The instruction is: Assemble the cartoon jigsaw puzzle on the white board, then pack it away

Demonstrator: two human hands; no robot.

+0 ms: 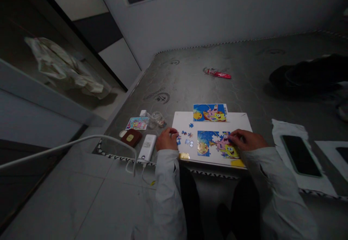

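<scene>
A partly joined cartoon jigsaw puzzle [203, 144] lies on a white board [185, 118], with a gap along its upper middle. At the puzzle's upper right edge, my right hand [248, 140] has its thumb and fingers pinched together; whatever sits between them is too small to make out. My left hand [167, 140] is at the board's left edge, its fingers curled against a blue puzzle piece [178, 139]. Several loose puzzle pieces [187, 141] are scattered between that hand and the puzzle. Behind them lies a printed picture card [210, 112] with the same cartoon scene.
Left of the board are a white power bank [147, 148] with a cable, a brown case [131, 137], a small picture card [137, 123] and a clear plastic container [157, 118]. A red packet [219, 74] lies farther back. On the right, a phone [301, 155] rests on white paper.
</scene>
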